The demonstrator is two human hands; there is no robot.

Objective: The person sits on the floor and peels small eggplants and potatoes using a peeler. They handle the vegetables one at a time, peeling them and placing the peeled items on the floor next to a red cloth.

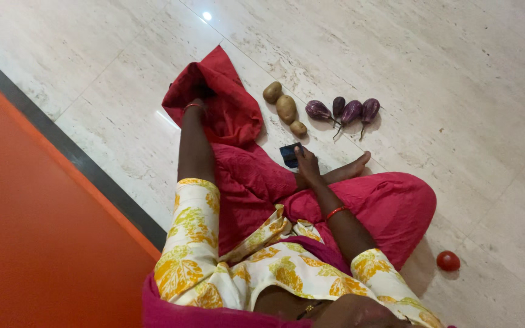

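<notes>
I sit cross-legged on a pale marble floor in a yellow-leaf top and pink trousers. My left hand [198,97] reaches into the mouth of a red cloth bag [226,103], where its fingers are hidden by the fabric. A bangle shows at the wrist. My right hand [307,163] rests near my bare foot [350,169], fingers holding a small dark rectangular object [289,154] on the floor. Beyond it lie three potatoes [286,109] in a row and several small purple eggplants [352,112].
A red tomato [448,260] lies alone on the floor to my right, beside my knee. An orange surface [37,218] with a dark border strip [80,159] runs along the left. Marble floor [445,67] stretches beyond the vegetables.
</notes>
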